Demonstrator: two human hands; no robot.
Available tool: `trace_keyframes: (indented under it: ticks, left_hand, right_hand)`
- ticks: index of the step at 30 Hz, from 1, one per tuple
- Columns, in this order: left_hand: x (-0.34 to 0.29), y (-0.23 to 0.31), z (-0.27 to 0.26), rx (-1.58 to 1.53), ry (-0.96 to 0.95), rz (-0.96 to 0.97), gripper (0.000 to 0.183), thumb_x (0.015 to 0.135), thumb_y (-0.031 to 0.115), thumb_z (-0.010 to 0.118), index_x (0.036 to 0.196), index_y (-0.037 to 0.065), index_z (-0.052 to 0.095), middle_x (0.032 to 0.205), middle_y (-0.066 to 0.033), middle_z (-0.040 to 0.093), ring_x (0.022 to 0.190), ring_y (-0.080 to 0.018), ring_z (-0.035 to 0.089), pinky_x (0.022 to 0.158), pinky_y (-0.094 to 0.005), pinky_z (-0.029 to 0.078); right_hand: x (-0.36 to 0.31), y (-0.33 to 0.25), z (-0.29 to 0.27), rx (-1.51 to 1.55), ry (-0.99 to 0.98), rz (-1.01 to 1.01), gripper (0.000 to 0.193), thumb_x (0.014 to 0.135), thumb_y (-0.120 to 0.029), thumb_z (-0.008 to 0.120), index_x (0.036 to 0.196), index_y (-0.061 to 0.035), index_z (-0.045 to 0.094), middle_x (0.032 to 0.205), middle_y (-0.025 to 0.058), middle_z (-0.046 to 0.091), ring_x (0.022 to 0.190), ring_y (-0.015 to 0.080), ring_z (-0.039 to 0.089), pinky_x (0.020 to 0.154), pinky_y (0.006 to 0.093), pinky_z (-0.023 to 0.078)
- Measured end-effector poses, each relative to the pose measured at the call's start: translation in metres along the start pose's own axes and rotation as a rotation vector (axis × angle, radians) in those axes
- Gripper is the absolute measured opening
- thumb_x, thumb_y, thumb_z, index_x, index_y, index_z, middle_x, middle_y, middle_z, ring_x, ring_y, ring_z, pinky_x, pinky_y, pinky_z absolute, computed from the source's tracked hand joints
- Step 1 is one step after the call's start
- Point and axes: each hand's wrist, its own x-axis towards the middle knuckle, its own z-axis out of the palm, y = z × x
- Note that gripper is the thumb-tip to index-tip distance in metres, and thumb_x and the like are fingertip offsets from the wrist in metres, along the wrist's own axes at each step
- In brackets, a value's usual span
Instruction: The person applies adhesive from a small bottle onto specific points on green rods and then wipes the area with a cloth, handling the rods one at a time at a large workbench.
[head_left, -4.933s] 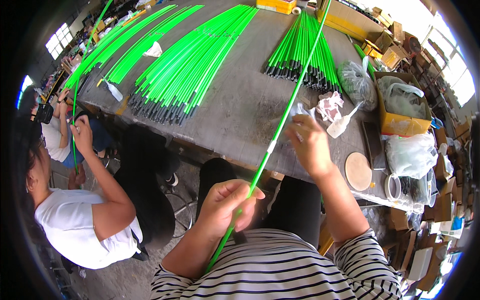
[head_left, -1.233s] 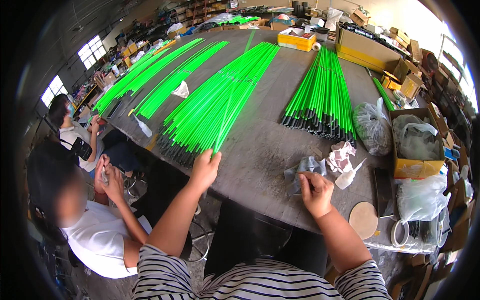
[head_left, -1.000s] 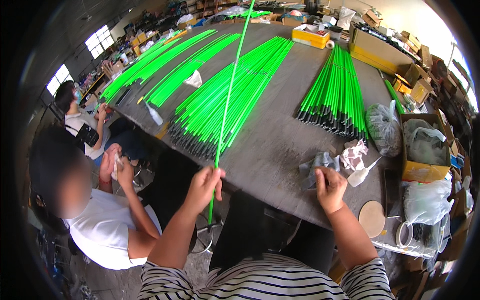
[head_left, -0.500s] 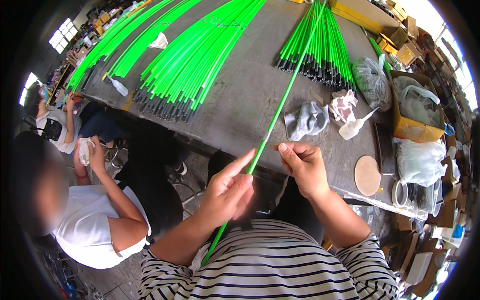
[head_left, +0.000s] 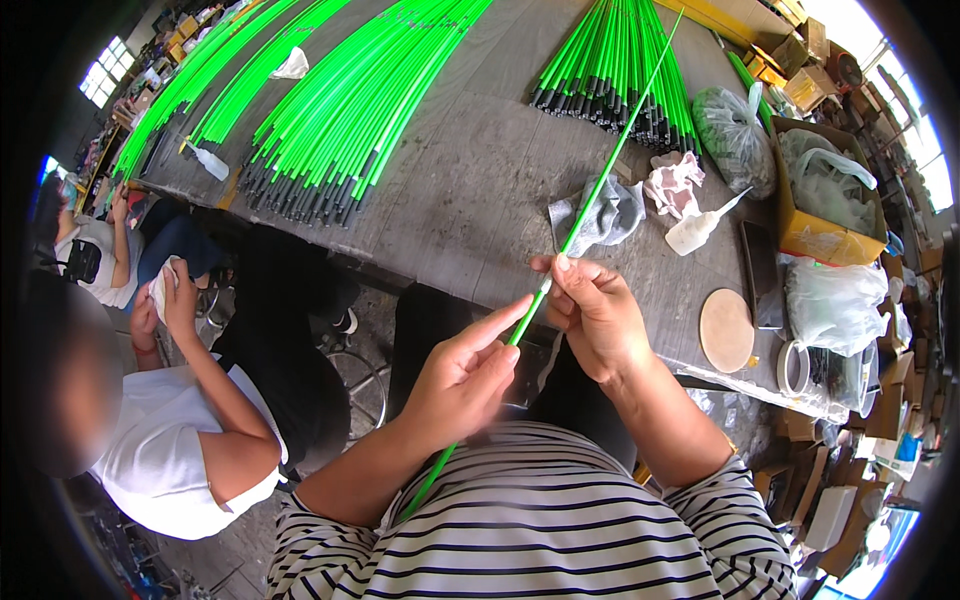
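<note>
The left hand (head_left: pixel 460 388) is grasping a slim green rod (head_left: pixel 587 209) while the right hand (head_left: pixel 600 318) is pinching it farther away, near a grey cloth (head_left: pixel 620 215).

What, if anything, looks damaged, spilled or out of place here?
Nothing clearly looks spilled or broken. The least tidy spot is beyond the right hand: a gray cloth and a pink cloth lie crumpled on the table beside a white bottle, a messy contrast to the grouped rods. The held rod shows no clear bend.

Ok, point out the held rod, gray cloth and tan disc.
Held rod (head_left: pixel 575 232): head view, green shaft.
Gray cloth (head_left: pixel 616 216): head view, crumpled middle.
Tan disc (head_left: pixel 727 330): head view, flat face center.
</note>
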Motion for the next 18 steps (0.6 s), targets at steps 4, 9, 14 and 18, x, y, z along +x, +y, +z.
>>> trace_keyframes:
  ticks: [4, 9, 14, 18]
  left_hand:
    - [-0.001, -0.003, -0.001, -0.026, 0.006, -0.009, 0.044, 0.091, 0.006, 0.040, 0.134, 0.005, 0.030, 0.052, 0.0037, 0.038, 0.039, -0.0015, 0.030, 0.035, -0.0173, 0.025]
    - [0.000, -0.011, 0.000, 0.016, 0.019, 0.021, 0.045, 0.090, 0.003, 0.040, 0.134, 0.004, 0.031, 0.053, 0.0053, 0.037, 0.042, -0.0007, 0.029, 0.039, -0.0169, 0.024]
    - [0.000, -0.013, 0.002, 0.059, 0.038, 0.020, 0.046, 0.089, 0.001, 0.040, 0.134, 0.004, 0.031, 0.054, 0.0064, 0.036, 0.045, -0.0003, 0.029, 0.042, -0.0167, 0.024]
    - [0.000, -0.012, 0.003, 0.027, 0.036, 0.008, 0.047, 0.088, 0.000, 0.041, 0.134, 0.006, 0.033, 0.058, 0.0079, 0.036, 0.049, 0.0003, 0.029, 0.045, -0.0158, 0.025]
  right_hand:
    - [-0.007, 0.004, 0.001, 0.053, 0.036, 0.058, 0.025, 0.081, -0.022, 0.065, 0.090, 0.0013, 0.063, 0.064, -0.0043, 0.047, 0.052, 0.0042, 0.033, 0.047, 0.0188, 0.027]
    - [-0.010, 0.007, -0.004, 0.016, 0.034, 0.080, 0.021, 0.079, -0.018, 0.066, 0.089, 0.0001, 0.064, 0.069, -0.0015, 0.053, 0.056, 0.0048, 0.039, 0.049, 0.0182, 0.030]
    - [-0.013, 0.008, -0.007, 0.032, -0.005, 0.091, 0.019, 0.080, -0.018, 0.066, 0.088, -0.0005, 0.064, 0.071, -0.0009, 0.055, 0.060, 0.0047, 0.044, 0.053, 0.0174, 0.033]
    - [-0.013, 0.008, -0.006, 0.046, -0.013, 0.070, 0.018, 0.080, -0.017, 0.065, 0.088, -0.0004, 0.064, 0.073, -0.0004, 0.057, 0.062, 0.0044, 0.045, 0.054, 0.0182, 0.034]
